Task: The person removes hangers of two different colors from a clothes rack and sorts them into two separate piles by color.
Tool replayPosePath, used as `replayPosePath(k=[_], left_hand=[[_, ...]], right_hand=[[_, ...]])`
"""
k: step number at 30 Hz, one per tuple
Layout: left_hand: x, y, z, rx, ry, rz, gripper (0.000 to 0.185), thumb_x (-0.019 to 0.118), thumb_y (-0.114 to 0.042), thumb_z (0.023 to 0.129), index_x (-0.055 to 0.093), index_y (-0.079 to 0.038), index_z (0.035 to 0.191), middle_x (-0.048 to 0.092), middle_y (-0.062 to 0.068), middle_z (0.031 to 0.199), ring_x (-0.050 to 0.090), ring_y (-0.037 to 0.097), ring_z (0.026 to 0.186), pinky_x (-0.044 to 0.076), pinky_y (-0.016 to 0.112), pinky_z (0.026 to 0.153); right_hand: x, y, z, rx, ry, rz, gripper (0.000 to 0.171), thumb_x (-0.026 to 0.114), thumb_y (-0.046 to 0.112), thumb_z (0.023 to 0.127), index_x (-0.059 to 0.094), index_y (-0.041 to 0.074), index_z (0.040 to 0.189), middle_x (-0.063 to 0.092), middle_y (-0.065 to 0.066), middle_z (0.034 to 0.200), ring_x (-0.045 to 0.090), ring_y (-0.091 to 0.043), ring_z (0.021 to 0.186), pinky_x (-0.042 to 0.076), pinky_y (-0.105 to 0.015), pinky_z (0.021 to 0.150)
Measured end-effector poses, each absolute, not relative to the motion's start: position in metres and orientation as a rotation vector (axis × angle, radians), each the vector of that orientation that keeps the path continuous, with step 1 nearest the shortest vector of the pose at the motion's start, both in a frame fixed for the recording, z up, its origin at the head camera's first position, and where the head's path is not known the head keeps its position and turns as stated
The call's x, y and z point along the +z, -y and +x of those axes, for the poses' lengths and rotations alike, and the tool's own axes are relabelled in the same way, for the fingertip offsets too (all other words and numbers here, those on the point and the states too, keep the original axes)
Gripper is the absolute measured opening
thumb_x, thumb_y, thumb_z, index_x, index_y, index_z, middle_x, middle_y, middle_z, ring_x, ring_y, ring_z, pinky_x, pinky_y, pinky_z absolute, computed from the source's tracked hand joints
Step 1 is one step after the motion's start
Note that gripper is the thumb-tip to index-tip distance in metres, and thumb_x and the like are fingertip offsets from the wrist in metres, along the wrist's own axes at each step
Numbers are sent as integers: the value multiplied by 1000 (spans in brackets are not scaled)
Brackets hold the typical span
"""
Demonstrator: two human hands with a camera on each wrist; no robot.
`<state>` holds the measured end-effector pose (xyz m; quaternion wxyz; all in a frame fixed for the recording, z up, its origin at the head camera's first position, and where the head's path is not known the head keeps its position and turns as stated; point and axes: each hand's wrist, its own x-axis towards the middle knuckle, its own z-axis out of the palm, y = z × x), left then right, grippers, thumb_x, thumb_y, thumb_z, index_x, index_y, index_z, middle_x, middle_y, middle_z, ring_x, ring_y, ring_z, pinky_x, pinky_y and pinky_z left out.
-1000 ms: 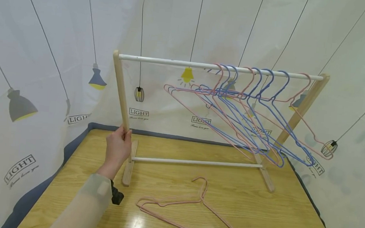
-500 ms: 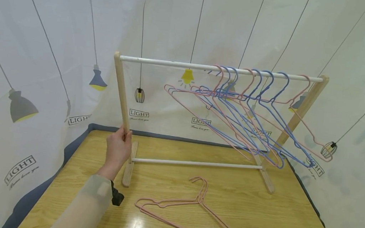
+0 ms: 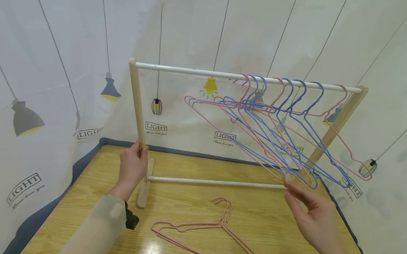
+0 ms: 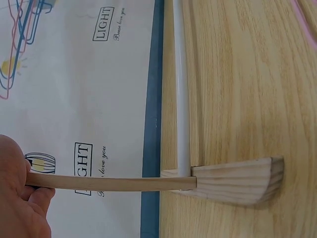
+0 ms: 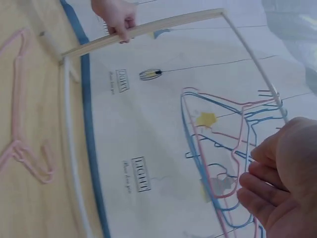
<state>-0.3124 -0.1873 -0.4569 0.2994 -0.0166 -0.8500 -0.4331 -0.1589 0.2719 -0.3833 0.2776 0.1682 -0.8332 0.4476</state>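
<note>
Left hand (image 3: 133, 168) grips the rack's left post (image 3: 138, 102), steadying it. Right hand (image 3: 312, 219) is up at the hung hangers (image 3: 278, 137), fingers (image 3: 297, 189) loose and straight, holding nothing, tips just by the lowest pink bar. Spare pink hanger (image 3: 209, 231) lies flat on the desk (image 3: 183, 197). Step looks like taking a hanger off the rail (image 3: 193, 71); next needs a pinch on one wire, then lifting its hook clear.

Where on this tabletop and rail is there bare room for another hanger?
Free: the white rail from the left post, which the left hand grips, to the first hung hanger; also the table between lower bar and pink hangers. Crowded: the rail's right half with hung hangers, near the right hand.
</note>
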Motion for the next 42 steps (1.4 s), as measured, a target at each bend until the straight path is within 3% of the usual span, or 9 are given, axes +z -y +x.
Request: replayPosePath(k=[3, 8, 13, 20, 25, 29, 36, 42], left_hand=[[-458, 187, -313, -1152, 2259, -42, 12, 62, -7, 107, 66, 2, 100, 67, 15, 76, 55, 25, 59, 44, 33, 49], [-458, 187, -313, -1158, 2265, -28, 12, 62, -7, 107, 66, 1, 99, 67, 15, 76, 55, 25, 60, 44, 33, 50], [-457, 187, -312, -1183, 2271, -32, 12, 62, -7, 107, 66, 2, 101, 67, 15, 77, 56, 25, 60, 44, 33, 49], [-457, 188, -313, -1147, 2263, -44, 13, 62, -8, 108, 65, 0, 99, 66, 14, 74, 54, 24, 57, 43, 33, 48], [-457, 188, -313, -1157, 2268, -43, 12, 63, -7, 107, 65, 1, 98, 66, 14, 75, 55, 25, 58, 44, 33, 49], [-456, 188, -313, -1168, 2270, -41, 11, 63, -7, 107, 66, 2, 100, 68, 15, 78, 56, 25, 60, 45, 34, 50], [-456, 189, -313, -1175, 2267, -31, 13, 62, -8, 108, 65, 0, 98, 66, 14, 75, 55, 24, 58, 43, 32, 49], [-457, 188, -313, -1179, 2266, -35, 14, 62, -7, 107, 65, 1, 96, 66, 15, 75, 55, 25, 59, 44, 32, 49]], right_hand=[[-370, -269, -176, 1175, 2137, 527, 33, 72, -20, 90, 74, -7, 121, 75, -16, 119, 70, -3, 109, 52, -18, 91], [-366, -265, -198, 1147, 2172, 488, 37, 75, -14, 92, 74, -2, 126, 75, -10, 122, 68, 0, 111, 50, -15, 92], [-374, -263, -216, 1183, 2198, 497, 37, 76, -12, 92, 71, -7, 128, 73, -21, 122, 68, -1, 109, 50, -14, 92], [-384, -259, -232, 1262, 2307, 431, 37, 73, 2, 100, 67, -5, 136, 72, -22, 125, 65, 4, 111, 51, -12, 86], [-391, -255, -239, 1455, 2267, 388, 29, 65, 1, 105, 68, -10, 131, 72, -26, 120, 69, 4, 102, 54, -17, 86], [-391, -251, -239, 1600, 2155, 419, 29, 54, -1, 109, 64, -14, 133, 70, -31, 121, 73, -5, 104, 55, -25, 90], [-381, -244, -235, 1696, 1896, 499, 28, 51, 1, 110, 64, -20, 124, 76, -22, 108, 77, -17, 99, 58, -32, 88], [-365, -242, -227, 1739, 1784, 501, 27, 52, 2, 109, 68, -16, 122, 78, -17, 105, 77, -19, 94, 58, -32, 87]])
